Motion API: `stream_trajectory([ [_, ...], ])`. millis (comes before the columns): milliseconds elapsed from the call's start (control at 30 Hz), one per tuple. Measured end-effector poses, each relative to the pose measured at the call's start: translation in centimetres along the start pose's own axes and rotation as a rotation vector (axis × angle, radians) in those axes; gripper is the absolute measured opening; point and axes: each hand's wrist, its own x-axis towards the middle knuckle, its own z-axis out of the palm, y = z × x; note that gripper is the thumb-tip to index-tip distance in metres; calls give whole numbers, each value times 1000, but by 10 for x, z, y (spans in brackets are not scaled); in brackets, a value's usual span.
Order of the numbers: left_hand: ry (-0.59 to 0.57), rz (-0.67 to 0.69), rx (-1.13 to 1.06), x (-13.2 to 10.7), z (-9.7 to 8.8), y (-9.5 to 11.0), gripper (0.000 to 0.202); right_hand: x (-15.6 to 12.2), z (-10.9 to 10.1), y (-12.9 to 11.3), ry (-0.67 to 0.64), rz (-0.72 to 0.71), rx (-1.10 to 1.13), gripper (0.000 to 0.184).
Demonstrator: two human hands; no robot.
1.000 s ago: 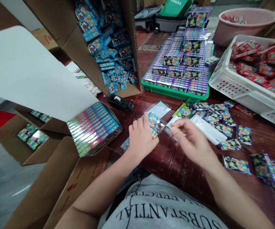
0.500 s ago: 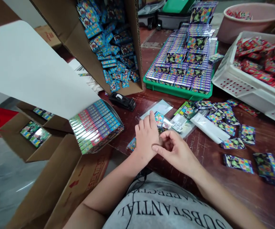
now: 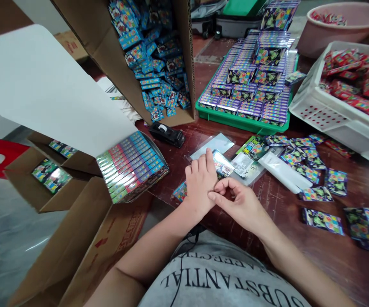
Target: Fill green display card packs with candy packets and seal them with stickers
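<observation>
My left hand (image 3: 201, 181) lies palm down with its fingers stretched out, covering part of a clear plastic sleeve and a blue candy packet (image 3: 222, 164) that shows beyond its fingers. Another blue packet (image 3: 180, 191) peeks out by its wrist side. Against the edge of my left hand, my right hand (image 3: 240, 204) has its thumb and forefinger brought together in a pinch; whatever is between them, if anything, is too small to make out. Just beyond lie a green printed card (image 3: 252, 147) and a folded white plastic strip (image 3: 283, 172).
Purple packets (image 3: 324, 221) lie scattered at right. Behind stand a green tray (image 3: 245, 123) of stacked purple packets and a white crate (image 3: 318, 102) of red ones. At left are a black tape dispenser (image 3: 167, 134), an open display box (image 3: 133, 166) and a large carton (image 3: 189, 55) of blue packets.
The view has shifted slightly, so everything sits a little further right. My right thumb and forefinger have come closer together at the left hand's edge. The left hand remains flat.
</observation>
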Motion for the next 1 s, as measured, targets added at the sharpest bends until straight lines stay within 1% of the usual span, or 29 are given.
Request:
stream_trajectory([
  [67,6,0,-3,0,2,1,63,0,1,0,15,-7,-47,25],
  [200,4,-13,-12,0,3,0,63,-5,2,-4,54,-13,-207,25],
  [233,0,-12,-17,0,3,-2,66,-6,1,-5,63,3,-229,30],
  [300,3,3,-35,-3,1,-9,77,-9,-4,-7,88,34,-222,50],
  [333,11,17,-47,-4,0,-14,84,-10,-9,-7,116,32,-197,58],
  [367,24,38,-59,-7,-1,-19,89,-9,-15,-7,158,11,-166,61],
  [400,41,66,-70,-9,-2,-25,91,-6,-23,-7,204,-21,-138,59],
  [433,60,99,-81,-12,-3,-29,92,-3,-32,-7,245,-53,-115,52],
  [500,87,175,-105,-17,-6,-37,91,7,-49,-5,271,-96,-94,37],
  [600,87,259,-152,-24,-9,-41,91,22,-65,-2,212,-121,-109,25],
  [667,80,278,-172,-27,-10,-41,93,25,-67,-3,179,-140,-132,21],
  [733,72,271,-162,-27,-9,-41,92,22,-63,-7,135,-145,-121,19],
  [833,30,216,-99,-21,-5,-38,86,11,-52,-17,41,-158,-77,19],
  [933,-22,164,-53,-14,-2,-31,84,3,-42,-23,-69,-135,-94,27],
  [1000,-43,155,-60,-11,-1,-25,83,2,-39,-23,-101,-88,-126,35],
])
